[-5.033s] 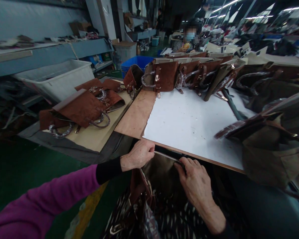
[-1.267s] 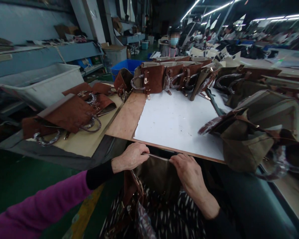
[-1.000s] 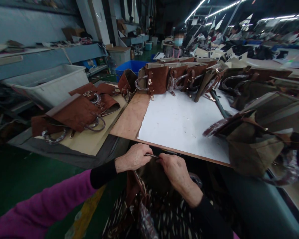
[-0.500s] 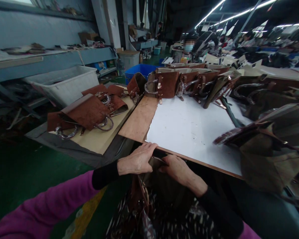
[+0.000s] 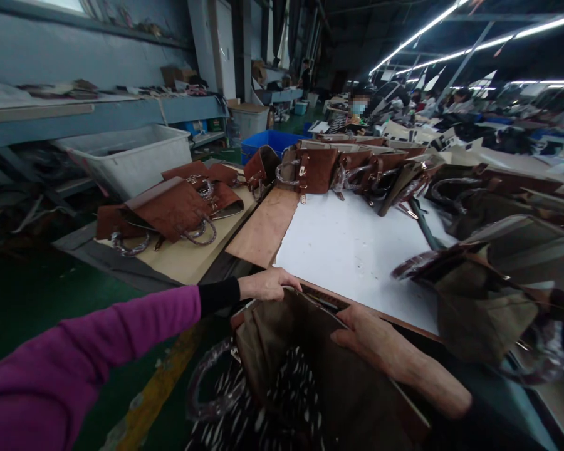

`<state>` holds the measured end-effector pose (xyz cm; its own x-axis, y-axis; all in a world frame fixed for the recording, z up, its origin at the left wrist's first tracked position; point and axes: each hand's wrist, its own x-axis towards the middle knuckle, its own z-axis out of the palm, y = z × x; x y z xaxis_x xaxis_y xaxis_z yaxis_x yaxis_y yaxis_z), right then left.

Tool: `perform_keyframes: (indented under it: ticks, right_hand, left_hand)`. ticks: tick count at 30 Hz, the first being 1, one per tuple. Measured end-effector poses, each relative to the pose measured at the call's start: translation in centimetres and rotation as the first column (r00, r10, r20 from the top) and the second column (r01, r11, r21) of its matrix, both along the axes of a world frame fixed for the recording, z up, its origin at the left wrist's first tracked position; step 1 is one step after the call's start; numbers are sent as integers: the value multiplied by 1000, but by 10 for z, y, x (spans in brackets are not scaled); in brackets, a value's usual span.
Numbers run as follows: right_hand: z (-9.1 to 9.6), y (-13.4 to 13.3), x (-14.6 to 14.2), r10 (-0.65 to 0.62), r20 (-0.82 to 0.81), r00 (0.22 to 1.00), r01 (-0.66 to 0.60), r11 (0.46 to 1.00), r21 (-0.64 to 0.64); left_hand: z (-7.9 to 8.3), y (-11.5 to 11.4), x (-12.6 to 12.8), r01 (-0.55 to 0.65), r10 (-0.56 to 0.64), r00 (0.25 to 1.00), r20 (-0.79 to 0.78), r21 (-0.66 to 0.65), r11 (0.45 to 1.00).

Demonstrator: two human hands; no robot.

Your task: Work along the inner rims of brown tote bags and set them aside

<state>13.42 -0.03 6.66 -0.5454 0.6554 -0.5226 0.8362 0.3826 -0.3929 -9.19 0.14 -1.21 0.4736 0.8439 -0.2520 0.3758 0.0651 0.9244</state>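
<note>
A dark olive-brown handbag [image 5: 343,382] is on my lap, against the near edge of the table. My left hand [image 5: 269,285] pinches its rim at the far left corner. Further right along the same rim, my right hand [image 5: 371,335] grips the edge with the thumb on the near face. A plastic-wrapped handle [image 5: 207,388] hangs out at the bag's left side. Much of the bag's lower part is dark and cut off by the frame.
White paper [image 5: 343,244] covers the table in front of me. Brown handbags [image 5: 317,170] stand in a row along its back, and more olive bags [image 5: 484,307] crowd the right. At left, several brown bags [image 5: 169,210] lie on another surface. A grey bin [image 5: 136,156] and blue crate [image 5: 266,145] stand behind.
My hands have moved apart along the rim, the right one going right and toward me. The bag has risen and spread wider into view, its wrapped handle now showing at left.
</note>
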Motion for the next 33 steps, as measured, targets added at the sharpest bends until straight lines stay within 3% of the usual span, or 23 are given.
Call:
perform_keyframes:
  ticks: [3,8,12,14,19,23,28,33]
  right_hand:
    - [-10,-5,11,-42,4,999,42,999,-22]
    - [-38,-1,34,-89,-104,991,70,981,-179]
    - [-55,3,46,-132,-174,976,85,964,-253]
    - [-59,3,46,-127,-156,979,93,974,-208]
    - [-63,0,36,-117,-124,985,127,989,74]
    - [-63,1,20,-165,-205,965,198,969,149]
    - [-60,6,3,21,-178,984,27,965,262]
    - [-65,7,-2,80,-136,987,-32,945,327]
  left_hand:
    - [-4,-3,4,79,-79,997,-13,20,997]
    - [0,-17,20,19,-8,994,-108,102,995]
    - [3,-15,25,15,-6,990,-140,59,998]
    - [1,-13,26,-2,3,992,-127,13,1000]
    - [-5,-11,30,-66,64,990,-128,-13,998]
    - [-7,-13,33,-95,96,980,-175,15,995]
    - [-2,-13,35,-94,103,965,-242,48,994]
    - [7,-14,39,-28,67,958,-279,142,989]
